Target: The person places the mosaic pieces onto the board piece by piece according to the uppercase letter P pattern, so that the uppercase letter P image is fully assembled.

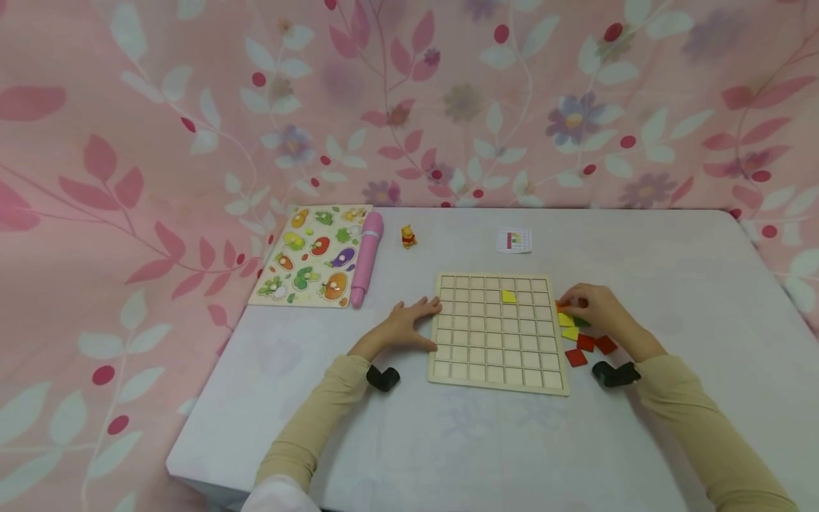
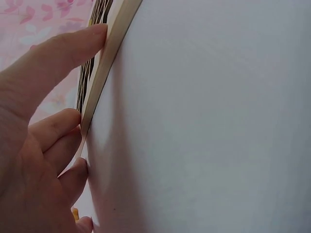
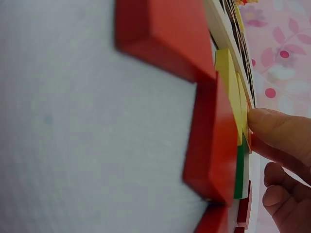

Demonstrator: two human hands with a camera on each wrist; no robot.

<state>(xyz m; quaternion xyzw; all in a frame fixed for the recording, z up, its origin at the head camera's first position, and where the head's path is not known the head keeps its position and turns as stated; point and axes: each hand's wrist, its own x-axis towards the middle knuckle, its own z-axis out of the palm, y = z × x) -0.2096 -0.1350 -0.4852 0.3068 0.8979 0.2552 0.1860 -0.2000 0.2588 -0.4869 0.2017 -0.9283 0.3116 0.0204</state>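
Nearest, two tan sleeves [image 1: 307,427] reaching up from the table's [image 1: 448,455] six o'clock edge, a black wrist camera [image 1: 382,377] on each. Between them, a wooden grid board [image 1: 496,334], flat, with one yellow tile [image 1: 508,296] seated in an upper cell toward twelve o'clock. At the board's nine o'clock, left hand [image 1: 403,328] open, fingers straight and pressed against the board's left rim, touching it along the edge. At the board's three o'clock, right hand [image 1: 598,311] curled over a loose pile of tiles [image 1: 582,334], red, yellow and green, just beside the right rim; fingertips [image 3: 272,128] against a yellow piece, a true pinch not clear to see. Farther, at twelve o'clock, a small pattern card [image 1: 515,240]. Toward eleven o'clock, a little orange figure [image 1: 408,236], a pink pen [image 1: 367,257], and a vegetable puzzle [image 1: 313,256] lying touching the pen. Behind, a pink flowered cloth [image 1: 192,107].
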